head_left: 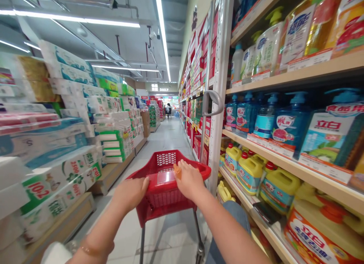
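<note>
The left hand (135, 188) is clamped on the left end of the red cart's (167, 199) handle (155, 179); the right hand (189, 178) lies over its right part, beside an orange item (178, 171), its closure undeterminable. The cart's right edge is near the shelving (253, 141); floor (167, 135) extends beyond its front rim and separates its left edge from the stacked paper packs (110, 142).

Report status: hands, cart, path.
Left hand on cart handle, left end. Right hand on handle, right side. Red cart upright on aisle floor. Shelving close on right; nothing visible blocking directly ahead.
</note>
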`<action>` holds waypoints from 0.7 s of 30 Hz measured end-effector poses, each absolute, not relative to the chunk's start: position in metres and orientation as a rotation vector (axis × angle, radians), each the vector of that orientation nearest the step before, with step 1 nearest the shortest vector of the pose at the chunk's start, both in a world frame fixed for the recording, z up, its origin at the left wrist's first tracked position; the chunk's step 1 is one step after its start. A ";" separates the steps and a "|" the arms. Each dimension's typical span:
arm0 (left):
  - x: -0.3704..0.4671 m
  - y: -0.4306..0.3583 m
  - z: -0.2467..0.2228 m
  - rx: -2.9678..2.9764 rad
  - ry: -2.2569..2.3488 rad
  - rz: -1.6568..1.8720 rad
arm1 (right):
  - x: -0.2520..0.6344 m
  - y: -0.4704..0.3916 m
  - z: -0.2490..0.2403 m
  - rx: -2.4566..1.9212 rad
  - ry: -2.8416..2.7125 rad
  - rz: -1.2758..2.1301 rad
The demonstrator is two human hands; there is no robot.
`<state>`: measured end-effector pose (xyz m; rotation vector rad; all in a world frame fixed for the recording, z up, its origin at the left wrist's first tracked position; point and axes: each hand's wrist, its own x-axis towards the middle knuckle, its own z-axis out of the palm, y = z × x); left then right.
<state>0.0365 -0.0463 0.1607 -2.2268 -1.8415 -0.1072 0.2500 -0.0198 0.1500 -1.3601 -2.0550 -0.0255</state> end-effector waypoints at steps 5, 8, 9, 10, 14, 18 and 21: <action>0.057 -0.052 0.159 -2.100 -1.889 -0.064 | 0.233 -0.013 0.155 -1.511 -2.016 -0.062; 0.065 -0.056 0.161 -2.221 -1.870 -0.102 | 0.215 -0.023 0.155 -1.257 -2.133 -0.048; 0.063 -0.056 0.163 -2.280 -1.855 -0.101 | 0.215 -0.025 0.155 -1.189 -2.163 -0.038; 0.059 -0.057 0.164 -2.332 -1.843 -0.101 | 0.217 -0.026 0.155 -1.156 -2.178 -0.031; 0.040 -0.057 0.167 -2.391 -1.876 -0.183 | 0.240 -0.015 0.156 -1.335 -2.085 -0.060; 0.049 -0.061 0.166 -2.320 -1.931 -0.217 | 0.240 -0.009 0.155 -1.432 -2.033 -0.104; 0.054 -0.064 0.163 -2.430 -1.862 -0.305 | 0.236 -0.015 0.155 -1.275 -2.156 -0.081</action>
